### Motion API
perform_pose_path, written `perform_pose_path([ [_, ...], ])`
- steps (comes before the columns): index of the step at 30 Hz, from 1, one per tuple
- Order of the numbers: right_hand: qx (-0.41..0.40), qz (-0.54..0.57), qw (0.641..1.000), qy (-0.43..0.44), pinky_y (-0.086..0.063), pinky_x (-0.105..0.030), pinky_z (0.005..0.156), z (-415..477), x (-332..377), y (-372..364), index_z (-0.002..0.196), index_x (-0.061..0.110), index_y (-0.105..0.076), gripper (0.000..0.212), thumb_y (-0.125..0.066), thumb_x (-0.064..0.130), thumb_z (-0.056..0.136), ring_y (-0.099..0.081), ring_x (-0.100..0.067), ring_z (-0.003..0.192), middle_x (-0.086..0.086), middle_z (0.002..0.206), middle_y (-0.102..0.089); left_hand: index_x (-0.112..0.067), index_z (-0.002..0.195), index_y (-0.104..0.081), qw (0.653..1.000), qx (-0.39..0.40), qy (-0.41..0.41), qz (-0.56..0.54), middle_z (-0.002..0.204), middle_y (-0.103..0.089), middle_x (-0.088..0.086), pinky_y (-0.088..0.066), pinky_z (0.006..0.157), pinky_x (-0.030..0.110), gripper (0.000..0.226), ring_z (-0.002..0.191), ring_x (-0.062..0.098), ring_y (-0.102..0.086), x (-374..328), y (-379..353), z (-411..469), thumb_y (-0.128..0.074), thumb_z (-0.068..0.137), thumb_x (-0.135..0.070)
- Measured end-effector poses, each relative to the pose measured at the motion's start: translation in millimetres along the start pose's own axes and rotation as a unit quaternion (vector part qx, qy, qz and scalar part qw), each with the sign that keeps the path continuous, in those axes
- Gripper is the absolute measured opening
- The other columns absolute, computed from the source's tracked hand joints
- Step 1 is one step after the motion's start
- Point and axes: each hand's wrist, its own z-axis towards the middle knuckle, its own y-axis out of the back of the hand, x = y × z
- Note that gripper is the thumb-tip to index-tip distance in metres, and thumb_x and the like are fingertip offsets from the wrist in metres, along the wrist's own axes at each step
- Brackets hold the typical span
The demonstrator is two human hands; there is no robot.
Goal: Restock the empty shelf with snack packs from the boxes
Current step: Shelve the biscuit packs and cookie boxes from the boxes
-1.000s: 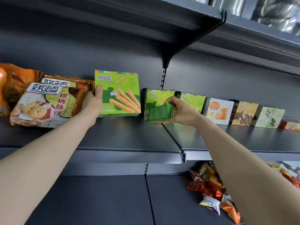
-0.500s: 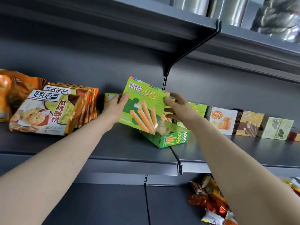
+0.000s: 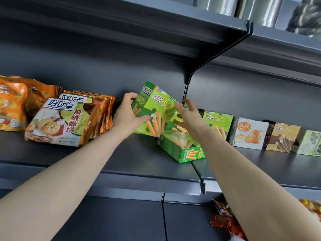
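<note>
Raised higher, tilted green cardboard biscuit-stick box [image 3: 151,108], my left hand [image 3: 127,115] gripping its edge, right hand [image 3: 190,119] splayed against it

A dark grey back panel [image 3: 86,54] is being divided by a slotted upright [image 3: 185,91]. An upper shelf [image 3: 156,16] is being carried by a black bracket [image 3: 218,53] hooked into that upright. Shiny metal cylinders [image 3: 260,9] above it are being lit brightly. Soft light is being cast over the grey middle shelf [image 3: 121,153] and lower shelf [image 3: 121,220].
</note>
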Motion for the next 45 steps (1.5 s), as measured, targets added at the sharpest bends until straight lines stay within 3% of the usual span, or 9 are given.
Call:
perform_pose_path([
  [5,0.106,0.113,0.987,-0.049,-0.056,-0.044,0.093,-4,11,-31,0.138,0.012,-0.049,0.087,-0.079,0.060,0.072,-0.068,-0.025,0.111,-0.014,0.125,-0.066,-0.026,0.133,-0.044,0.890,-0.052,-0.259,0.372,0.130,-0.056,0.000,-0.044,0.087,0.041,0.077,0.112,0.029,-0.056,-1,-14,-12,-0.084,0.068,-0.022],
  [10,-0.012,0.143,0.989,-0.047,-0.056,-0.039,0.069,0,-9,-25,0.131,0.012,-0.049,0.052,-0.068,0.010,0.082,-0.065,-0.026,0.081,-0.012,0.097,-0.063,-0.022,0.141,-0.043,0.868,0.080,-0.337,0.355,0.147,-0.045,-0.002,-0.035,0.111,0.040,0.078,0.133,0.023,-0.043,1,-17,-19,-0.082,0.074,-0.029],
  [16,0.016,0.146,0.988,-0.038,-0.047,-0.067,0.095,-3,-18,5,0.128,0.017,-0.055,0.062,-0.072,0.003,0.070,-0.068,-0.039,0.101,-0.019,0.117,-0.069,-0.028,0.141,-0.041,0.937,0.144,-0.201,0.244,0.148,-0.035,-0.010,-0.044,0.103,0.039,0.081,0.134,0.015,-0.040,10,-12,-20,-0.076,0.074,-0.057],
  [24,0.065,0.170,0.983,-0.005,-0.047,-0.047,0.085,-11,-12,27,0.125,0.021,-0.054,0.053,-0.061,-0.011,0.083,-0.065,-0.028,0.087,-0.012,0.094,-0.070,-0.012,0.145,-0.039,0.987,0.020,-0.059,0.149,0.147,-0.044,0.008,-0.030,0.111,0.036,0.072,0.137,0.026,-0.039,4,-14,-14,-0.060,0.091,-0.054],
  [28,0.097,0.179,0.979,-0.026,-0.049,-0.047,0.091,-11,-7,23,0.125,0.019,-0.049,0.050,-0.060,-0.010,0.086,-0.065,-0.028,0.091,-0.013,0.095,-0.070,-0.025,0.120,-0.062,0.978,0.165,0.124,0.028,0.114,-0.069,-0.005,-0.051,0.090,0.031,0.043,0.112,0.021,-0.064,0,5,0,-0.057,0.092,-0.057],
  [33,0.054,0.227,0.971,-0.046,-0.050,-0.047,0.103,5,-9,7,0.134,0.011,-0.048,0.040,-0.060,0.024,0.098,-0.066,-0.032,0.113,-0.017,0.119,-0.069,-0.022,0.108,-0.064,0.975,0.099,0.142,-0.138,0.108,-0.071,-0.001,-0.053,0.094,0.039,0.025,0.103,0.022,-0.068,10,11,5,-0.056,0.098,-0.043],
  [37,0.003,-0.171,0.985,-0.024,-0.055,-0.038,0.090,14,-30,-6,0.125,0.017,-0.059,0.033,-0.037,0.029,0.103,-0.065,-0.034,0.107,-0.008,0.108,-0.069,-0.016,0.134,-0.047,0.990,-0.031,0.133,-0.045,0.123,-0.059,0.000,-0.044,0.088,0.032,0.043,0.109,0.020,-0.057,26,10,9,-0.048,0.101,-0.043],
  [42,0.208,-0.548,0.810,0.035,-0.039,-0.032,0.105,12,-52,-25,0.136,0.017,-0.059,0.037,-0.040,0.023,0.104,-0.049,-0.028,0.131,-0.007,0.142,-0.055,-0.016,0.138,-0.042,0.977,-0.081,0.194,-0.024,0.127,-0.056,0.002,-0.039,0.089,0.033,0.047,0.110,0.022,-0.054,57,7,9,-0.041,0.102,-0.045],
  [45,0.218,-0.599,0.769,0.046,-0.043,-0.035,0.102,14,-52,-21,0.123,0.015,-0.068,0.033,-0.046,0.011,0.099,-0.053,-0.026,0.125,-0.006,0.134,-0.059,-0.017,0.139,-0.040,0.975,-0.069,0.208,-0.026,0.127,-0.055,0.002,-0.040,0.092,0.035,0.047,0.113,0.024,-0.054,59,-3,6,-0.038,0.103,-0.047],
])
